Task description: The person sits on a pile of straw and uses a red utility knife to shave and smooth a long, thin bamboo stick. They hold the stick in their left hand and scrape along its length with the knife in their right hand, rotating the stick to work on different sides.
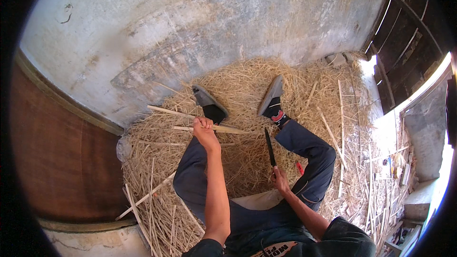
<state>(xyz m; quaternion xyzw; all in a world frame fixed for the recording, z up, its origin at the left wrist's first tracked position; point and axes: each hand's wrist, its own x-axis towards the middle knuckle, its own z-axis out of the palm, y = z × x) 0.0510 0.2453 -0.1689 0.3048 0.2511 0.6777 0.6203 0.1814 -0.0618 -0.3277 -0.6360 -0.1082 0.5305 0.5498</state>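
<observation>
My left hand (203, 132) is closed around two pale, narrow wooden strips (232, 130), possibly split bamboo. They stick out on both sides of the fist, fanning apart toward the left. In my right hand (280, 179) is the handle of a knife (270, 148) with a long dark blade. Its tip points away from me, a short way right of the strips' right ends, and the blade is apart from them. Both hands are above the gap between my bent legs.
Curly pale shavings (247, 74) cover the floor around my shoes. Loose strips (162, 214) lie at lower left and more at right. A red object (299, 168) is beside my right leg. A stained wall (214, 24) rises ahead; a brown panel (66, 152) stands left.
</observation>
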